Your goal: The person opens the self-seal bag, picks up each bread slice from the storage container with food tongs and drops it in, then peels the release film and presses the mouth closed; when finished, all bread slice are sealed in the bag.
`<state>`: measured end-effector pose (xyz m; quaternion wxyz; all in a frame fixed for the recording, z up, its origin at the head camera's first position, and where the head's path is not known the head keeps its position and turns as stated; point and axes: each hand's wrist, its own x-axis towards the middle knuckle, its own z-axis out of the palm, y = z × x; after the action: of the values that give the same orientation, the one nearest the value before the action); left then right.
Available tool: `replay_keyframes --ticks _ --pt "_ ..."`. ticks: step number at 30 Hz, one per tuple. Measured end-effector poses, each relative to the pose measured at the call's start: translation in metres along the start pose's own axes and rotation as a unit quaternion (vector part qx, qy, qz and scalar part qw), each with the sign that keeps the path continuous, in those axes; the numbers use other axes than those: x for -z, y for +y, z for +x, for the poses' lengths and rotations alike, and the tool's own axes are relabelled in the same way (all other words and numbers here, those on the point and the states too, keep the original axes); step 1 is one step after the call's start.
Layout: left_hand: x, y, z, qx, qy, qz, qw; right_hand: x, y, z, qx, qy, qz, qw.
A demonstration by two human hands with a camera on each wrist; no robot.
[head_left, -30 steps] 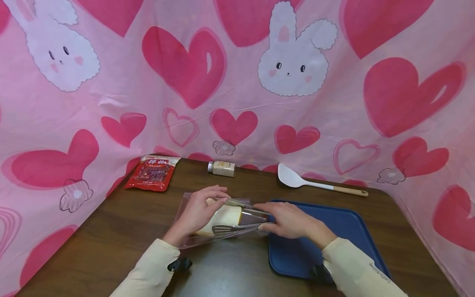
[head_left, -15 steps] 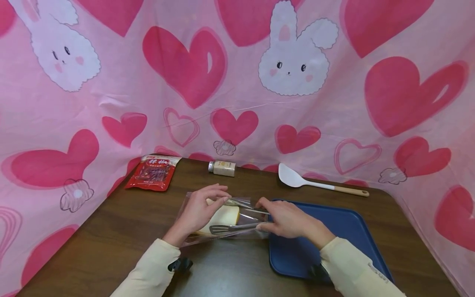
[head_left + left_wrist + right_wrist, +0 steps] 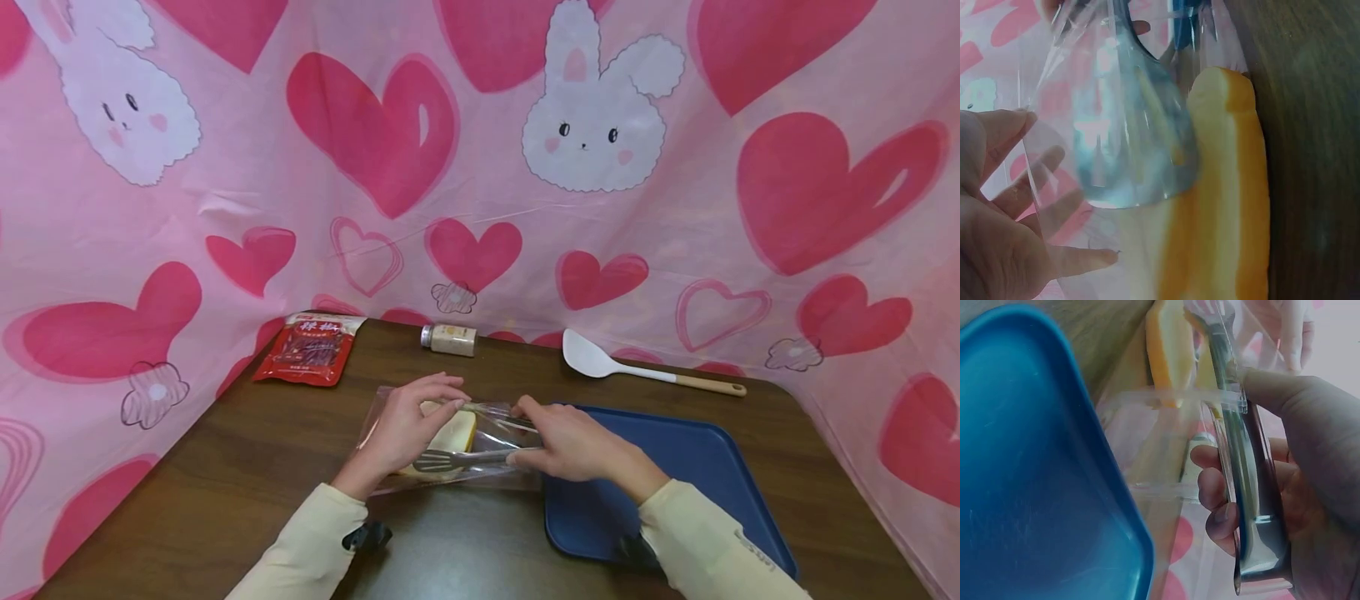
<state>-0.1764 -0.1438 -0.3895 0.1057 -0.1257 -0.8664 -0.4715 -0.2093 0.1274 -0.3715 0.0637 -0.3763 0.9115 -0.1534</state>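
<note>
Sliced bread (image 3: 457, 433) lies inside a clear plastic bag (image 3: 498, 479) on the table, left of the tray. My left hand (image 3: 412, 421) holds the upper edge of the bag's mouth, with fingers spread along the film in the left wrist view. With my right hand (image 3: 577, 442) I grip metal food tongs (image 3: 483, 457), thumb on one arm and fingers round the other. Their slotted end reaches into the bag, beside the bread. In the left wrist view the tongs' broad, solid blade (image 3: 1138, 144) shows through the film, overlapping the bread (image 3: 1250, 187).
A blue tray (image 3: 667, 492) lies at the right, under my right forearm. Along the back are a red chilli packet (image 3: 307, 350), a spice jar (image 3: 450, 340) on its side, and a white spatula (image 3: 592, 358) with a wooden handle. A pink patterned cloth (image 3: 480, 167) surrounds the table.
My right hand has shifted slightly left, and the tongs reach further into the bag. The bread's visible right edge has moved left. My left hand has stayed nearly still.
</note>
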Motion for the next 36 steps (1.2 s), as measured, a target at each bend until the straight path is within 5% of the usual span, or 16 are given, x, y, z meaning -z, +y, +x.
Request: replay_keyframes --ticks 12,36 --pt "-0.005 -0.004 0.001 -0.007 0.004 -0.015 0.9999 -0.007 -0.001 0.005 -0.027 -0.019 0.055 0.9979" --pt "-0.007 -0.005 0.003 -0.019 0.010 -0.018 0.9996 -0.008 0.001 0.006 -0.028 0.018 0.053 0.9981"
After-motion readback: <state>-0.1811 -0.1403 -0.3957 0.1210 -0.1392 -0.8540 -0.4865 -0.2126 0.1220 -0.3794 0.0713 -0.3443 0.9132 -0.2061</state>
